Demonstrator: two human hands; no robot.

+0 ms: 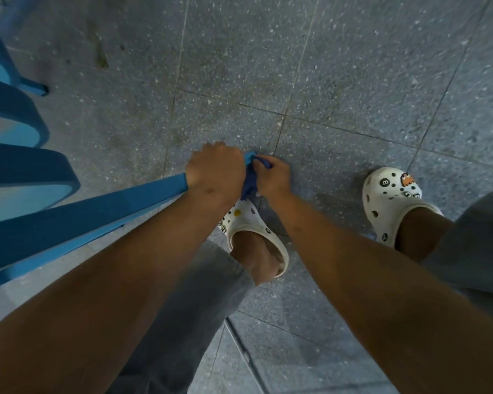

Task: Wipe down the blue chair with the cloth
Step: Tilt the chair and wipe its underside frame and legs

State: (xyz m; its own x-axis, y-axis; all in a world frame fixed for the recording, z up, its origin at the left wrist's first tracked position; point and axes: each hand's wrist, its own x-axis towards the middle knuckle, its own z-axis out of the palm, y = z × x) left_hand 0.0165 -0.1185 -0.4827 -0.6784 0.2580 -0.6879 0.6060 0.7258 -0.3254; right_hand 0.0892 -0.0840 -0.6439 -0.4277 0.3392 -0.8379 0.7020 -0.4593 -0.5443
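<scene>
While blue chair [77,214] lies tipped at frame left, one leg reaching to centre: left hand [214,168] clenched round that leg near its foot; right hand [272,174] pinching one dark blue cloth [249,184] against leg tip. Two white clogs [391,199] on speckled floor tiles [339,66].

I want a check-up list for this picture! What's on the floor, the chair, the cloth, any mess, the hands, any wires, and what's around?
Surface: grey speckled tile floor, a dark stain near the top left.
Job's things: blue chair tipped, one leg stretching to the hands; dark blue cloth bunched at the leg's tip.
Clutter: nothing seen.
Grippers: left hand grips the chair leg; right hand holds the cloth against the tip.
Cables: nothing seen.
Surroundings: white clogs with charms, grey trousers.
</scene>
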